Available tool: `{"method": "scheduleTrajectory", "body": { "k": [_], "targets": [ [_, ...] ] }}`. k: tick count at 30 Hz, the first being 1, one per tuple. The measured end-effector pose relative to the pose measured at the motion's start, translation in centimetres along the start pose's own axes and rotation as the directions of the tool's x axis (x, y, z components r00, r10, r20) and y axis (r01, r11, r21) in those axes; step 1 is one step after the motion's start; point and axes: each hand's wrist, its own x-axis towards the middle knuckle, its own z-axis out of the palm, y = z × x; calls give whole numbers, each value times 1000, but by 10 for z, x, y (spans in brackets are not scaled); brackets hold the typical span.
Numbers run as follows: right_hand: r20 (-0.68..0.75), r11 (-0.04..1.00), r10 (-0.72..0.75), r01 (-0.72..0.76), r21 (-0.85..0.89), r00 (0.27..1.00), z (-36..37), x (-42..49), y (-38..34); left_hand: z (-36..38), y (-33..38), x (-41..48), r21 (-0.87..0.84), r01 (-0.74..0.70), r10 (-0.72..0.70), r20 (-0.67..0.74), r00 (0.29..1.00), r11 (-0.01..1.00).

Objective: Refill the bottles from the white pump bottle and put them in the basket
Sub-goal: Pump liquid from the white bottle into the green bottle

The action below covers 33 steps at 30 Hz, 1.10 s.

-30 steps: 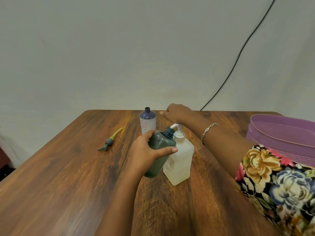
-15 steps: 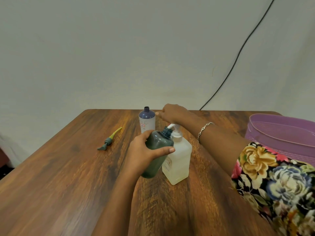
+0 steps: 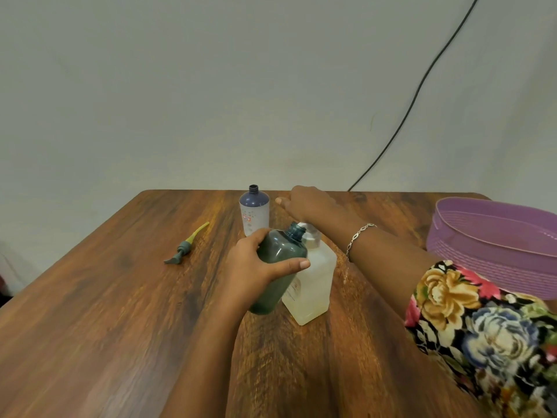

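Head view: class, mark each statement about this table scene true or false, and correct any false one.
1. The left hand grips the dark green bottle, tilted toward the white pump bottle. True.
2. The blue-and-white bottle lies on its side. False: it stands upright, uncapped.
3. The purple basket holds two bottles. False: no bottle shows in it.
4. The right hand is above the pump bottle's top. True.
5. A loose pump head lies on the table, left of the bottles. True.
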Motion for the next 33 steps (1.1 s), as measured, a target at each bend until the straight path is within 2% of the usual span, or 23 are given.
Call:
{"method": "scheduleTrajectory", "body": {
  "k": [3,6,18,26,33],
  "targets": [
    [25,997,-10,8,79,1000,-8,1,5,1,3,-1,3,-2,2,13,1000,1000],
    [44,996,-42,38,86,998,-15,1,5,0,5,-1,0,-1,1,-1,1000,1000],
    [-43,996,-23,19,-85,999,-5,-5,-4,0,2,-1,-1,8,-8,-10,1000,1000],
    [6,1000,-28,28,8,1000,-10,-2,1,-2,4,-4,-8,-4,4,1,1000,1000],
    [-13,1000,-14,14,-7,1000,-14,-3,-1,-4,10,-4,5,2,-2,-10,1000,1000]
  ]
}}
